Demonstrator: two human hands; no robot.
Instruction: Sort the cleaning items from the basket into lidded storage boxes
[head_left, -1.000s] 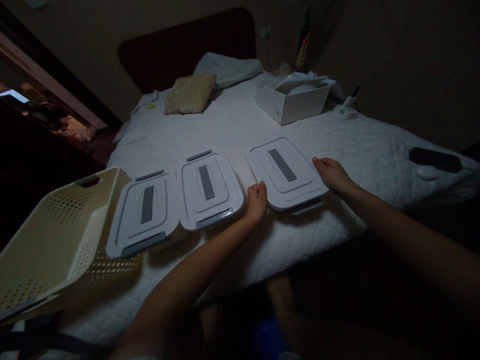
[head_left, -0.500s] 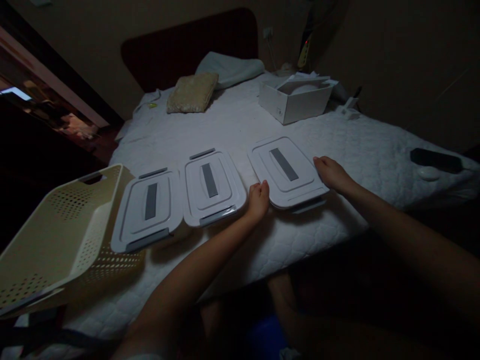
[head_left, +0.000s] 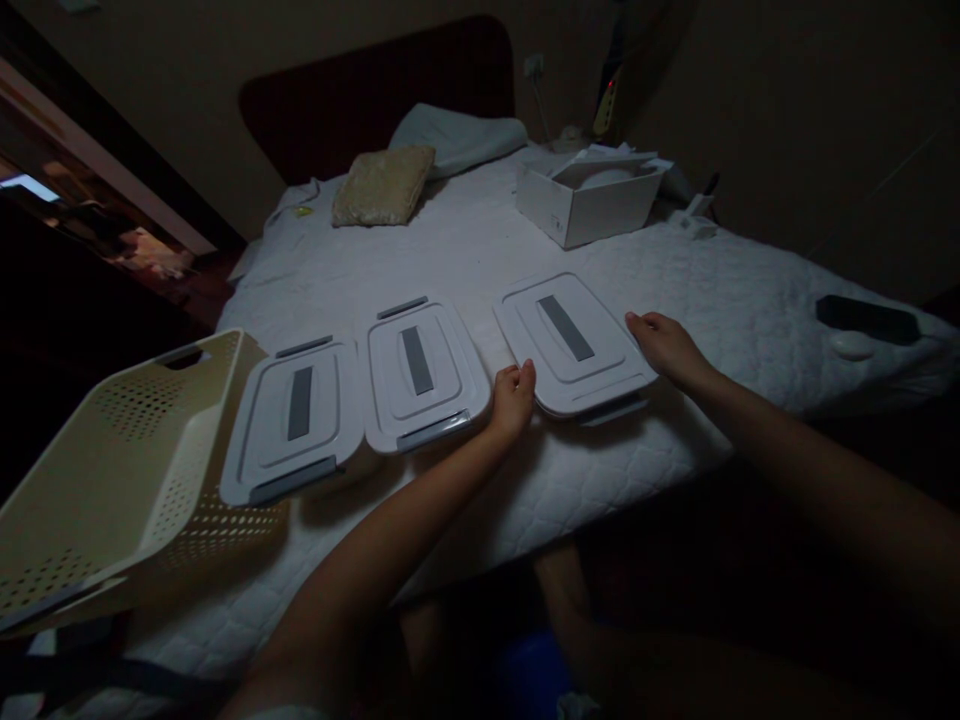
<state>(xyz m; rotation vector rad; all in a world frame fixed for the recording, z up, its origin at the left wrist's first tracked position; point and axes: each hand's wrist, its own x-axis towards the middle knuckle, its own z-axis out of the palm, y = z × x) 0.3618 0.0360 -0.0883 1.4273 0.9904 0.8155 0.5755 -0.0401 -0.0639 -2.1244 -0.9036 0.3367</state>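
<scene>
Three lidded storage boxes with white lids and grey handles sit in a row on the bed. My left hand is closed on the near left edge of the rightmost storage box, its thumb up by the lid. On the opposite side, my right hand grips the same box at its right edge, fingers curled below the rim. This box's near grey clip hangs down. The middle storage box is just left of my left hand, and the left storage box is beside it. Both have grey clips along their ends.
A cream perforated basket stands at the left, against the left box. Farther back on the bed are a beige cushion, a pale pillow and a white carton with things inside. A dark object lies far right.
</scene>
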